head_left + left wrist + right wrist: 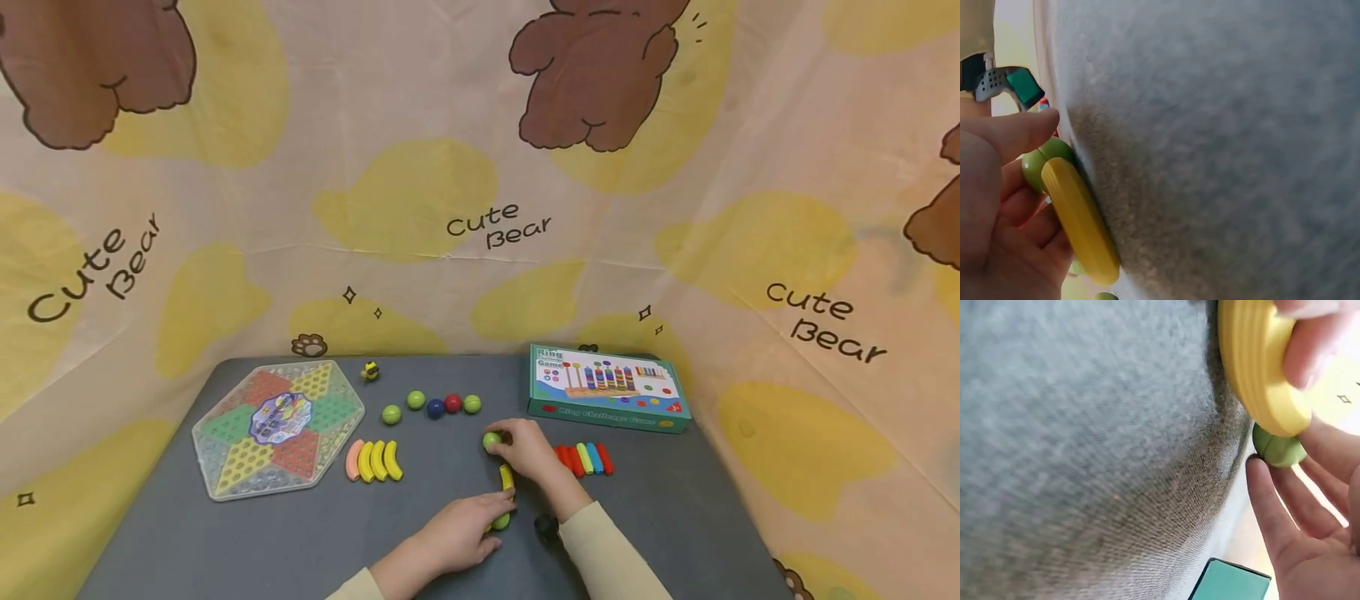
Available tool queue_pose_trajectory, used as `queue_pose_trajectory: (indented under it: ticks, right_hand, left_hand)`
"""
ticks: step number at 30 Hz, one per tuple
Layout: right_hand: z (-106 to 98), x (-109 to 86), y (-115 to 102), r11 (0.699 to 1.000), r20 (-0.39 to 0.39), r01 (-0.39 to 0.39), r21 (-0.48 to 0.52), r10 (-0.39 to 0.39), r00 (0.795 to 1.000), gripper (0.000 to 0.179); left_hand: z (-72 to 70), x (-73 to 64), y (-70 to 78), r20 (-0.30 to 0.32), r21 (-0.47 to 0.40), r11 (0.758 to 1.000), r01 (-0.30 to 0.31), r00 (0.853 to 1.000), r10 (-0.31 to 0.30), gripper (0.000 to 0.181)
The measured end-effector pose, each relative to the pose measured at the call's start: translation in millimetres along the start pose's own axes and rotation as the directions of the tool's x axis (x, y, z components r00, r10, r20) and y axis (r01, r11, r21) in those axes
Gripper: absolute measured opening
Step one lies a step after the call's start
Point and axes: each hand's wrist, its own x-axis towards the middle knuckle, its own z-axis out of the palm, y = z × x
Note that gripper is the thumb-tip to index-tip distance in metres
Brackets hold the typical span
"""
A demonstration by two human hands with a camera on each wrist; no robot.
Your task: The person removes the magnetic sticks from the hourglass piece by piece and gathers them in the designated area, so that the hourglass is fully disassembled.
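Between the fingertips of my right hand (532, 452), a light green ball (491, 442) is pinched at the tabletop. Just below it in the head view lies a yellow toy banana (506, 477); my left hand (468, 531) touches its lower end with fairly straight fingers. Another green ball (501, 522) shows between the left thumb and fingers, partly hidden. From the left wrist, this green ball (1047, 161) sits beside a second yellow banana (1082, 222) under the palm. In the right wrist view, left fingertips rest against the yellow banana (1257, 369), above the pinched ball (1277, 449).
Several balls (452, 403) lie toward the back. A row of banana pieces (378, 461) is left of centre, beside a hexagonal board (330, 475). Coloured sticks (585, 459) sit right of the right hand, before a game box (607, 390). A small bee figure (371, 371) stands behind.
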Motion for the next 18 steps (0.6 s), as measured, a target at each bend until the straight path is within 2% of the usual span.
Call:
queue_pose_trajectory:
  ticks: [3, 8, 12, 15, 18]
  right_hand:
    - [-2.2, 6.2, 2.0, 0.997, -0.061, -0.048, 0.064, 0.052, 0.997, 0.033]
    - [-3.8, 19.5, 6.2, 0.983, -0.163, -0.106, 0.149, 0.130, 0.978, 0.033]
    - [-1.6, 31.5, 6.9, 0.981, -0.204, -0.118, 0.156, 0.149, 0.967, 0.033]
    - [0.5, 38.9, 5.7, 0.982, -0.222, -0.120, 0.146, 0.150, 0.963, 0.033]
    - [3.5, 44.1, 5.2, 0.982, -0.222, -0.139, 0.128, 0.165, 0.961, 0.033]
  left_hand:
    - [1.4, -1.2, -1.1, -0.027, 0.006, 1.000, -0.005, 1.000, 0.005, 0.051]
    - [-0.1, -3.4, -2.9, -0.047, 0.020, 1.000, 0.024, 0.999, -0.023, 0.059]
    - [-2.5, -5.5, -4.8, -0.091, 0.062, 0.996, 0.065, 0.994, -0.059, 0.060]
    - [-2.7, -7.3, -7.5, -0.127, 0.087, 0.990, 0.114, 0.987, -0.102, 0.055]
    - [-2.2, -9.5, -10.8, -0.144, 0.078, 0.985, 0.156, 0.979, -0.144, 0.047]
